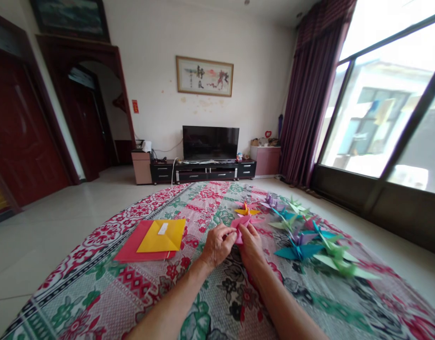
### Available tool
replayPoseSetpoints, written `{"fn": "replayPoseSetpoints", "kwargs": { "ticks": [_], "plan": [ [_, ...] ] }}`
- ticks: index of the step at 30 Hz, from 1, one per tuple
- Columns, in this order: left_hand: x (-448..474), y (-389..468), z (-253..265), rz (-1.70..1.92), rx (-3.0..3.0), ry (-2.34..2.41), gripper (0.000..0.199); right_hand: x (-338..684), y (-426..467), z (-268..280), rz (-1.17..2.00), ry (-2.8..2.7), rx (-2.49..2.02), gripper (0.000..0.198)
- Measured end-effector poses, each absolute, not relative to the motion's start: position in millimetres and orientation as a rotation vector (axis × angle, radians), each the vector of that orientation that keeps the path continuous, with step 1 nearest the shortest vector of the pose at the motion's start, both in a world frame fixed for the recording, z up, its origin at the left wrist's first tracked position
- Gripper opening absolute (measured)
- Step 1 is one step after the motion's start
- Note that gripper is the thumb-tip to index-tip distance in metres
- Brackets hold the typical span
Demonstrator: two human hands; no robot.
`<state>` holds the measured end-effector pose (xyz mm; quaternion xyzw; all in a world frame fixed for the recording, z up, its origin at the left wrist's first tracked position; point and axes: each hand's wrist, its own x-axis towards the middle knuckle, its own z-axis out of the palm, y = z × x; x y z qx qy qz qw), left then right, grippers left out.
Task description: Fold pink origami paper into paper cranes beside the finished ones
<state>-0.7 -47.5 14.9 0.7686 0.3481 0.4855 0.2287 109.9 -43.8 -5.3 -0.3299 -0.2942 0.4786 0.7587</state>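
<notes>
A small folded piece of pink origami paper is held up above the patterned tablecloth between both hands. My left hand pinches its left edge with thumb and bent fingers. On the other side, my right hand grips the paper with the thumb on its face; the rest of those fingers are partly hidden. Just beyond the paper sits an orange paper crane. Several more folded cranes lie to the right, among them a blue crane and a light green crane.
Left of my hands, a yellow paper packet with a white label lies on red paper sheets. The round table's floral cloth reaches its edge. Beyond stand a television, a low cabinet and purple curtains.
</notes>
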Motion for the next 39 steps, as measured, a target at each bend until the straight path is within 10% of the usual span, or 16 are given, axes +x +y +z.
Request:
{"fn": "replayPoseSetpoints", "kwargs": {
  "ticks": [39],
  "plan": [
    [-13, -32, 23, 1.517, 1.834, 1.134, 0.016, 99, -48, -11, 0.715, -1.377, -1.093, 0.040]
  ]
}}
